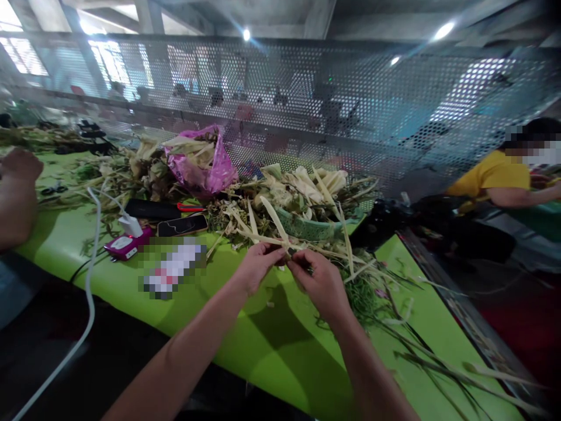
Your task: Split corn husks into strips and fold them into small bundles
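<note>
My left hand (pixel 258 266) and my right hand (pixel 319 282) are close together over the green table (pixel 307 362), thumbs and fingertips pinched. Between them they grip pale, dry husk strips (pixel 273 218) that cross at the fingertips. One strip rises toward the basket and another runs sideways. The exact pinch point is partly hidden by my fingers. Just beyond lies a green basket (pixel 302 227) heaped with dried husks (pixel 302 187). A tangle of green stringy fibre (pixel 362 299) sits to the right of my right hand.
A purple bag (pixel 219 172) of husks stands behind. Left are a phone (pixel 182 225), a red-handled tool (pixel 190 207), a purple power strip (pixel 128 243) and its white cord (pixel 90 292). Long stems (pixel 438 361) lie right. Another person's arm (pixel 17 196) is left; a yellow-shirted person (pixel 504 175) sits right.
</note>
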Demonstrator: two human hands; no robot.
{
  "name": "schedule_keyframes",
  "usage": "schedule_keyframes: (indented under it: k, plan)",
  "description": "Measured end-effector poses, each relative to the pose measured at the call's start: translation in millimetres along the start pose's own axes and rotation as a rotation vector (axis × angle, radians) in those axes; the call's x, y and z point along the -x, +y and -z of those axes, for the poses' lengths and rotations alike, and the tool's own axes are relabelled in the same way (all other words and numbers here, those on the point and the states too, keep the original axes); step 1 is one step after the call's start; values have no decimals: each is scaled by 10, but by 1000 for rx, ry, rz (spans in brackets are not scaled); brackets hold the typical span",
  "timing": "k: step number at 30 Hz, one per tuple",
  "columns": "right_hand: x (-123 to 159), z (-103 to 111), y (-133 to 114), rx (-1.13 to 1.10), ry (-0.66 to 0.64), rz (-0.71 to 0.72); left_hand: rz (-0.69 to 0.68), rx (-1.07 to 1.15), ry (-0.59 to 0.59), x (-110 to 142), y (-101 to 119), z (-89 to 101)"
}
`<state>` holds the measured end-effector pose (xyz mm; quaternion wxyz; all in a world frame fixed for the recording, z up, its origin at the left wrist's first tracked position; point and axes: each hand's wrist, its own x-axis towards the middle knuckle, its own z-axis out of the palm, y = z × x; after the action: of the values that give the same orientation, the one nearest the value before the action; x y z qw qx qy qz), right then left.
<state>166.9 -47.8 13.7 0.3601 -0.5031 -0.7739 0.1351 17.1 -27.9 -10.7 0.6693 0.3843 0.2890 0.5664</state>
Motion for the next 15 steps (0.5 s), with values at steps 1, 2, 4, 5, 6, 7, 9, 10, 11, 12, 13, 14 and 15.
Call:
schedule_keyframes:
  k: [1,2,4,5,6,7,9,10,11,12,13,14,15]
  plan:
    - [1,-13,3,9,-6,12,-3,-28,11,-5,-2,6]
    - [1,-21,2,23,-13,30,-5,-53,21,-8,-4,10]
    - [0,-24,-13,70,-26,80,-11,-82,42,-12,-10,14]
    - [0,-20,-25,97,-36,105,-11,-80,52,-12,-16,13]
    - [0,-14,-38,124,-49,127,-8,-70,60,-12,-23,10]
    - [-1,-6,-52,147,-63,145,-3,-54,70,-12,-31,7]
    - [-1,10,-74,182,-92,171,6,-8,102,-11,-49,1]
    - [-1,18,-80,196,-103,180,8,17,122,-11,-55,-2]
    - [-1,25,-84,209,-112,188,11,40,142,-10,-60,-5]
    - [-1,31,-85,220,-119,194,13,60,160,-9,-61,-8]
    - [-1,36,-84,228,-127,200,15,74,177,-7,-59,-10]
    - [-1,41,-83,232,-135,206,17,84,192,-7,-56,-11]
    - [-1,45,-81,232,-142,212,16,90,206,-6,-53,-12]
